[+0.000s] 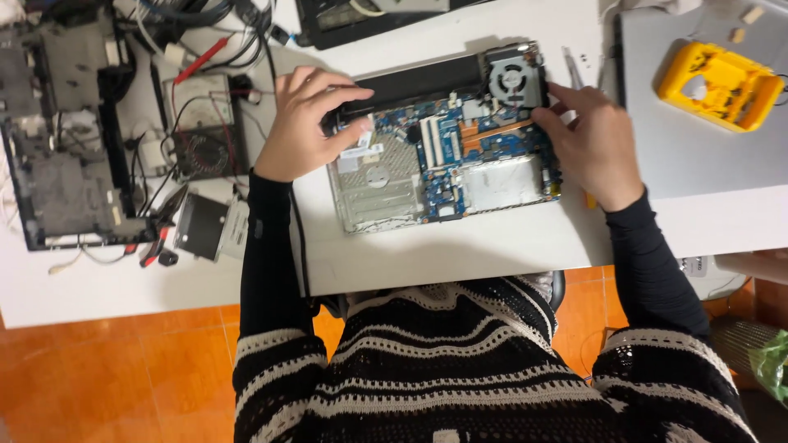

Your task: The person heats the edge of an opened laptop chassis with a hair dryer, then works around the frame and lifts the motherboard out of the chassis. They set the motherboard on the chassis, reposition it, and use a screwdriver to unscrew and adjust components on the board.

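Head view looks straight down on a white table [492, 246]. At the far left lies a stripped black laptop chassis [57, 148], and near it a loose fan module [201, 152] among cables. A flat metal drive [199, 226] sits just below them.

Left hand [304, 123] is curled, with the fingers closed over the black battery bar [419, 82] at the upper edge of the opened laptop base [443, 148], which lies in the middle of the table. Its blue circuit board [484, 139] and cooling fan [513, 78] are exposed.

Right hand [595, 148] presses flat against the right edge of the base, with fingers bent around the corner by the fan; it steadies, I think, more than it grips.

To do this step well, I judge the bar should be pulled evenly along its length while the right hand keeps the base from sliding, with fingers away from the board.

At the far right a yellow multimeter [721, 86] rests on a closed grey laptop [698, 156].
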